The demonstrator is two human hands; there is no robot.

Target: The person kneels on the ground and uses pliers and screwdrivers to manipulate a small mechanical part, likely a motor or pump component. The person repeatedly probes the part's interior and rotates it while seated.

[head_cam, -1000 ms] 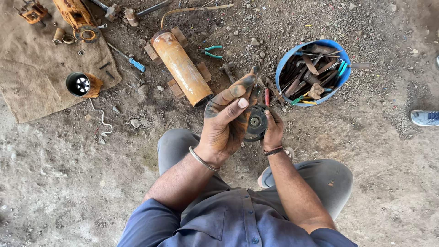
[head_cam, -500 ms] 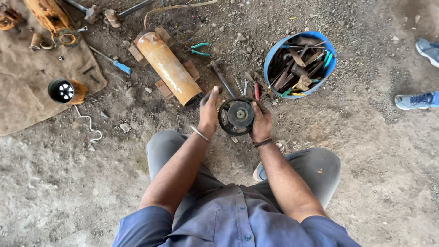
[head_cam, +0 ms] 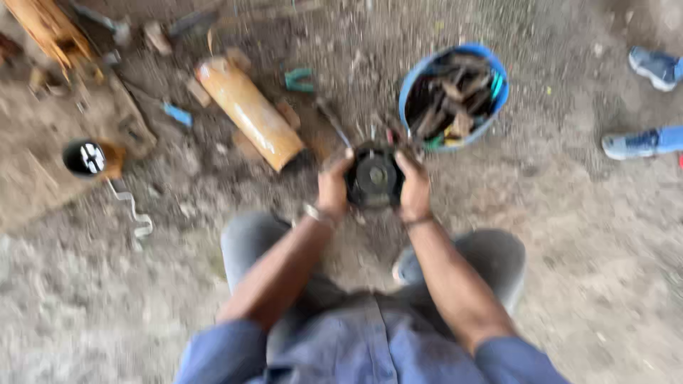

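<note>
While the whole view is smeared by motion blur, the main relations can still be read. A person crouches over a dirt floor [head_cam: 569,235], knees apart, and holds a dark round metal part [head_cam: 373,178] out in front of the body, just above the ground between the knees. The left hand [head_cam: 333,186] clasps its left edge and the right hand [head_cam: 415,186] clasps its right edge, so each grip is closed on the part (the fingers themselves are too blurred to count). A bangle sits on the left wrist and a dark band on the right.

Just beyond the hands, up and to the right, stands a blue bucket [head_cam: 491,71] filled with rusty brown scrap pieces and a few green-handled tools. To the left of the part lies an orange cylinder [head_cam: 249,114], tilted diagonally on the floor, its nearer end close to the left hand but apart from it. Green-handled pliers [head_cam: 299,80] lie above the cylinder's middle. Farther left, a tan cloth [head_cam: 43,185] covers the ground, with a short black-mouthed round piece [head_cam: 89,158] resting at its edge and a pale bent wire hook [head_cam: 135,210] just below that.

At the right border, two blue shoes [head_cam: 640,142] of another person show, well apart from the work.
</note>
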